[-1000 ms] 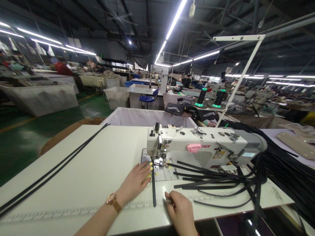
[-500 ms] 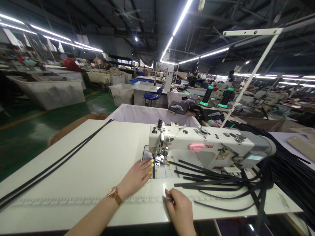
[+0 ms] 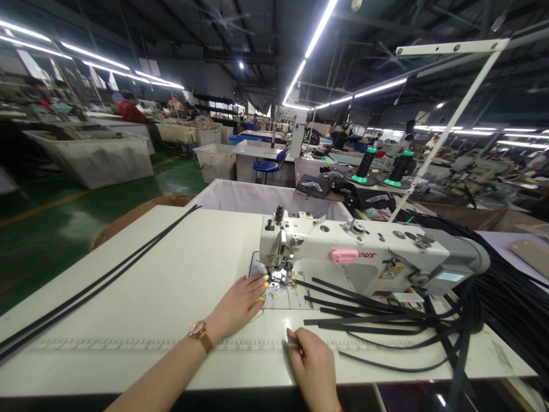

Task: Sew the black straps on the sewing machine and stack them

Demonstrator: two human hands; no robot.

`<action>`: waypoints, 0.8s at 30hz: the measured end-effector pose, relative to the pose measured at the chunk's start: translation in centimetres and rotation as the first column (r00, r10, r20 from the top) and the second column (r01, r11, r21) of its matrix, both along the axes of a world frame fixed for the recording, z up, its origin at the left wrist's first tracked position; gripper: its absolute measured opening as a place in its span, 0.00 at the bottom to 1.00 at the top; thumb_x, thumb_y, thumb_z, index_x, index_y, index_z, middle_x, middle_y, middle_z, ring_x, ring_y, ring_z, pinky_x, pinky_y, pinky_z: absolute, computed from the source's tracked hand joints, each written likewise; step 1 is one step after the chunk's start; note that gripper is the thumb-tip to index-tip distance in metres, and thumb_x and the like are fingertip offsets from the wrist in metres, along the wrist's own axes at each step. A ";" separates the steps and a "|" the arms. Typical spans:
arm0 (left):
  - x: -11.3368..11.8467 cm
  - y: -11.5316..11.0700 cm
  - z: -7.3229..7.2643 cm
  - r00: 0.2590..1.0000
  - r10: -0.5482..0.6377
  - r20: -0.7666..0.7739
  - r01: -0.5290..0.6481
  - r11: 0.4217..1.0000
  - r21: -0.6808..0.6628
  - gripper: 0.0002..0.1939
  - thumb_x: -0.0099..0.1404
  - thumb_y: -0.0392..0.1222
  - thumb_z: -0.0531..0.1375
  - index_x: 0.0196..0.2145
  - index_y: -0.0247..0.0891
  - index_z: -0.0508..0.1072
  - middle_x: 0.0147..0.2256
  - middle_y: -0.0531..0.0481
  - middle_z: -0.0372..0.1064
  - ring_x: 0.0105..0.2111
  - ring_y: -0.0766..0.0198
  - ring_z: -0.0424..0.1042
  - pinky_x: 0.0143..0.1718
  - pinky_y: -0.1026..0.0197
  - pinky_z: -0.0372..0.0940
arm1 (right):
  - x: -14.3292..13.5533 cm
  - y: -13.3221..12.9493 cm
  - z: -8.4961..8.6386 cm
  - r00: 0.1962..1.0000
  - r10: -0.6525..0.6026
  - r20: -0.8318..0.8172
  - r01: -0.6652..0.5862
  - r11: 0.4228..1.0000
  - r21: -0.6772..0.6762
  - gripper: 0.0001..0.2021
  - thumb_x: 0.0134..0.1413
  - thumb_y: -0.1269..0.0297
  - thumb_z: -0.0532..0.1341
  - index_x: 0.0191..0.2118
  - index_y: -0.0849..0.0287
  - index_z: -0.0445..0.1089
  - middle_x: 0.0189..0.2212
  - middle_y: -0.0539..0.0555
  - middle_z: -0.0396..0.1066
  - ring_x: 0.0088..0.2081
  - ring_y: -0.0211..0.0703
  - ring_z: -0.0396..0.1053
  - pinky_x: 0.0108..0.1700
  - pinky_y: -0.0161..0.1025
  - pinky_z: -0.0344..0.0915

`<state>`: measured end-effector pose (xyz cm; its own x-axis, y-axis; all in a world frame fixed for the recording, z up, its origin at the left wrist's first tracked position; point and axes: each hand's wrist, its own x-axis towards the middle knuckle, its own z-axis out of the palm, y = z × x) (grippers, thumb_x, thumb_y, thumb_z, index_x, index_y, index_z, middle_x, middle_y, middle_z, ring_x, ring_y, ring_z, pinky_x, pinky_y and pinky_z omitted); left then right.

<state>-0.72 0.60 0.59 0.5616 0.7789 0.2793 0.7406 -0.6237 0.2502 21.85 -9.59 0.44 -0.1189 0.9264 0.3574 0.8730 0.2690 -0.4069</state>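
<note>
1. Change. A black strip, worked strip hereafter, stretched toward the near edge of the table [image 3: 184, 269] 1.0 s earlier and was shorter at 0.5 s; no length of it now shows before the presser foot [image 3: 278, 277]. It has presumably been drawn under the foot, so this pass appears nearly or wholly run.
2. Worked strip. Its end, if at the sewing machine [image 3: 313, 240], would lie just beside the fingertips of the left hand; fingers and foot hide whether it does.
3. Left hand [image 3: 238, 303]. Open and flat, fingers extended to the needle plate [image 3: 285, 300], with yellow at the tips.
4. Right hand [image 3: 315, 363]. Closed around a small metallic item [image 3: 293, 341], too little exposed to identify; near the printed ruler [image 3: 141, 345], apart from the foot.
5. Other strips. Loose strips [image 3: 364, 329] lie right of both hands; 2 long strips [image 3: 162, 234] lie well left.
</note>
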 end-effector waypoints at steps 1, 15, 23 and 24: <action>0.0 0.0 0.0 1.000 0.001 -0.002 -0.001 1.000 -0.001 0.22 0.72 0.49 0.48 0.60 0.45 0.63 0.61 0.49 0.60 0.62 0.54 0.56 0.62 0.44 0.52 | 0.0 0.0 0.0 1.000 0.001 0.000 -0.001 1.000 0.000 0.15 0.62 0.61 0.52 0.23 0.55 0.56 0.19 0.47 0.64 0.22 0.36 0.63 0.27 0.36 0.49; -0.6 0.9 0.1 0.999 -0.035 0.032 0.036 0.999 -0.036 0.21 0.71 0.47 0.50 0.59 0.45 0.64 0.60 0.48 0.62 0.61 0.53 0.58 0.62 0.43 0.53 | 0.0 0.0 0.1 1.000 -0.012 0.025 0.012 1.000 0.014 0.16 0.63 0.62 0.52 0.23 0.56 0.57 0.19 0.47 0.63 0.22 0.35 0.61 0.27 0.36 0.47; -0.3 9.0 2.3 0.958 -0.025 0.285 0.068 0.987 -0.143 0.16 0.65 0.35 0.52 0.49 0.39 0.71 0.50 0.46 0.70 0.48 0.53 0.70 0.50 0.50 0.67 | -0.1 -0.1 0.5 0.999 -0.010 0.045 0.008 0.999 0.045 0.16 0.62 0.63 0.52 0.22 0.56 0.55 0.18 0.47 0.62 0.21 0.34 0.59 0.26 0.37 0.45; 0.0 9.7 2.3 0.951 -0.040 0.307 0.093 0.983 -0.161 0.17 0.64 0.36 0.54 0.50 0.39 0.71 0.50 0.46 0.71 0.48 0.54 0.71 0.49 0.50 0.69 | -0.1 -0.1 0.5 0.999 -0.012 0.044 0.010 0.999 0.049 0.16 0.62 0.63 0.52 0.22 0.56 0.55 0.18 0.47 0.62 0.21 0.34 0.59 0.26 0.37 0.45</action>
<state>-0.74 10.29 2.89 0.5243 0.7935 0.3089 0.5723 -0.5970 0.5622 21.74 -9.66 0.89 -0.1254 0.9092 0.3971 0.8930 0.2778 -0.3542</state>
